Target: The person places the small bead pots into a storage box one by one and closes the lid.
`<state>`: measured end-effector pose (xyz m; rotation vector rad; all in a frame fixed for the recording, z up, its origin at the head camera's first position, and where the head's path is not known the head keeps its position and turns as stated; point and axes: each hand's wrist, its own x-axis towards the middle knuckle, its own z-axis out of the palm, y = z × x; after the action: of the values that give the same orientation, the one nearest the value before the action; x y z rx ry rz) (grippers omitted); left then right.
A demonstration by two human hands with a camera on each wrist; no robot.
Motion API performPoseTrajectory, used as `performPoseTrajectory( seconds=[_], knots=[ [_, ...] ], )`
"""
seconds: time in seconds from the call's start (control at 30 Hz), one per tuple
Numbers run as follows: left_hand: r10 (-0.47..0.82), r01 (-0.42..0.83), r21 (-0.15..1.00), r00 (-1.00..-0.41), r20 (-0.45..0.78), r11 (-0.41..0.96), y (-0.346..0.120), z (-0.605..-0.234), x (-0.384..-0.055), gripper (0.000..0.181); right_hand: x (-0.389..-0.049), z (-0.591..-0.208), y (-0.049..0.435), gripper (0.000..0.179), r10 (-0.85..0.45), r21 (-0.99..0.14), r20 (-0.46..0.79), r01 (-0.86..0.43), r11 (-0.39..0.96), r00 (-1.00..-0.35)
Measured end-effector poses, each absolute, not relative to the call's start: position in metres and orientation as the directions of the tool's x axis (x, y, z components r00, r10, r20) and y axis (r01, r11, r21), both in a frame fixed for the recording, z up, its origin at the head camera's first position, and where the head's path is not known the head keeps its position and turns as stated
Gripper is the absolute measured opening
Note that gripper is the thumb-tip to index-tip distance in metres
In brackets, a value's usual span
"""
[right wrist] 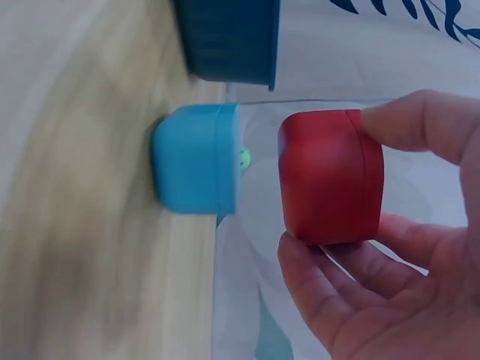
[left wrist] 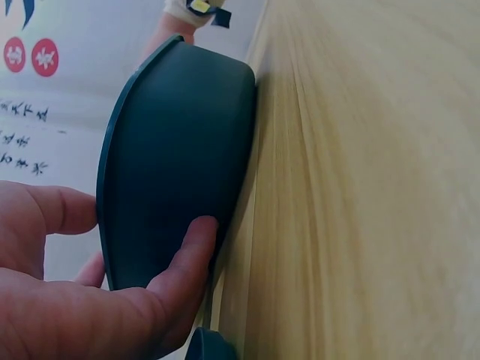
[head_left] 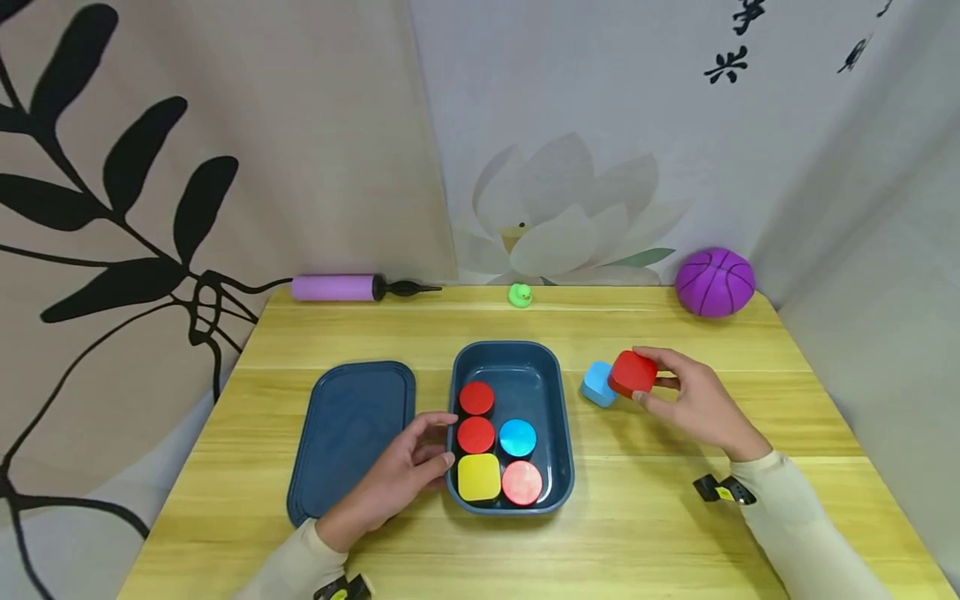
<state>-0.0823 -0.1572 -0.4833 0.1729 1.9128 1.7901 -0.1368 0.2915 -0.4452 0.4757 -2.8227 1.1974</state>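
My right hand (head_left: 703,406) pinches a red rounded-square block (head_left: 632,374) between thumb and fingers. A seam line runs round this block near its top face in the right wrist view. Just left of it, a similar blue block (head_left: 598,384) sits on the table. My left hand (head_left: 405,471) holds the left side of a dark blue rectangular box (head_left: 551,375), fingertips at its rim and outer wall. In the box lie two red round pieces (head_left: 476,398), a yellow square piece (head_left: 478,477), a blue round piece (head_left: 517,437) and a pink round piece (head_left: 522,483).
A dark blue lid (head_left: 348,442) lies left of the box, partly under my left forearm. Along the table's back edge are a purple hand pump (head_left: 335,287), a small green duck (head_left: 520,295) and a purple ball (head_left: 715,282). Printed curtains hang behind the table.
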Motion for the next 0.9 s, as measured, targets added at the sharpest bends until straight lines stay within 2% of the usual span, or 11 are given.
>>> performPoseTrajectory(
  seconds=[0.37, 0.9],
  knots=[
    [0.420, -0.237, 0.965, -0.868, -0.264, 0.117, -0.156, -0.484, -0.082, 0.053, -0.155, -0.430, 0.259, 0.061, -0.333, -0.715, 0.174, -0.352, 0.604, -0.927],
    [0.417, -0.230, 0.966, -0.871, -0.260, 0.121, -0.156, -0.484, -0.082, 0.052, -0.175, -0.437, 0.206, 0.063, -0.457, -0.723, 0.182, -0.433, 0.538, -0.871]
  ],
)
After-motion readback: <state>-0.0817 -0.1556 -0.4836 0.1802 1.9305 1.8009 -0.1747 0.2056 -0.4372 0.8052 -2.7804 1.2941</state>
